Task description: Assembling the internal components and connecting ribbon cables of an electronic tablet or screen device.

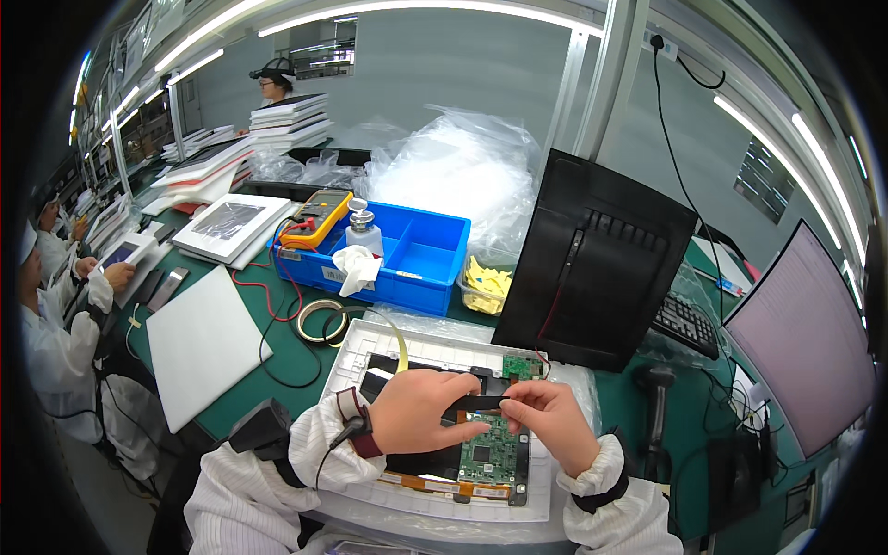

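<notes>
My left hand (421, 407) and my right hand (552, 421) pinch a short black strip of tape (480, 403) between them. They hold it above a green circuit board (487, 453) set in the back of a white display panel (365, 342). An orange flex strip (435, 485) runs along the panel's near edge. Beyond my left hand, a curved tape end (400, 344), dark on one face and tan on the other, reaches toward a tape roll (322, 322) on the table. A corded wrist strap (357, 424) circles my left wrist.
A blue divided bin (421, 287) carries a yellow multimeter (317, 217) and a pump bottle (363, 231). Right of it are a tub of yellow pieces (487, 282) and a tilted black monitor back (592, 259). A barcode scanner (655, 407) stands at right. Co-workers sit at left.
</notes>
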Demonstrator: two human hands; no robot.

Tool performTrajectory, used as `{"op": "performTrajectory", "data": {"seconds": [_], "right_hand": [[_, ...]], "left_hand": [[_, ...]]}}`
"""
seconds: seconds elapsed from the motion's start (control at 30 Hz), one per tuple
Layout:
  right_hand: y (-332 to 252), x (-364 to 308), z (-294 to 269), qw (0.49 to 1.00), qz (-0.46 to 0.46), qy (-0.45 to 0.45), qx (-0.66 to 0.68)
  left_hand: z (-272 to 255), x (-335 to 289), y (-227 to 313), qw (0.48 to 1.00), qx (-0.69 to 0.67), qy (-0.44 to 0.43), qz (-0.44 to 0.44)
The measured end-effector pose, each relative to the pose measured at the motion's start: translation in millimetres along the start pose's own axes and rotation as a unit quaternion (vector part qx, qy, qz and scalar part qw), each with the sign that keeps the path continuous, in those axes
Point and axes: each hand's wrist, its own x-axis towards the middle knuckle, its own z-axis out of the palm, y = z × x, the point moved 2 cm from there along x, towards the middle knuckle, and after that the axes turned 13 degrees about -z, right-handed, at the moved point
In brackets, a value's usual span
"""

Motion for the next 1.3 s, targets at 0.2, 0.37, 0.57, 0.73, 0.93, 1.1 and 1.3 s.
{"op": "performTrajectory", "data": {"seconds": [0.2,0.37,0.57,0.73,0.93,1.1,1.3], "right_hand": [[2,-1,5,0.987,-0.1,0.013,-0.123],[4,0,9,0.992,-0.063,-0.005,-0.112],[8,1,7,0.988,-0.048,-0.032,-0.141],[8,1,11,0.987,-0.062,-0.038,-0.142],[6,1,12,0.982,-0.077,-0.054,-0.162],[5,1,10,0.98,-0.067,-0.068,-0.175],[3,6,11,0.983,-0.078,-0.062,-0.152]], "left_hand": [[17,2,-6,0.969,-0.199,-0.098,-0.106],[18,-2,-15,0.955,-0.229,-0.13,-0.139],[22,-2,-15,0.97,-0.171,-0.139,-0.102],[27,-4,-17,0.97,-0.187,-0.129,-0.083],[26,-4,-15,0.968,-0.184,-0.151,-0.078],[29,-4,-15,0.962,-0.206,-0.161,-0.073],[25,0,-15,0.962,-0.202,-0.159,-0.089]]}}
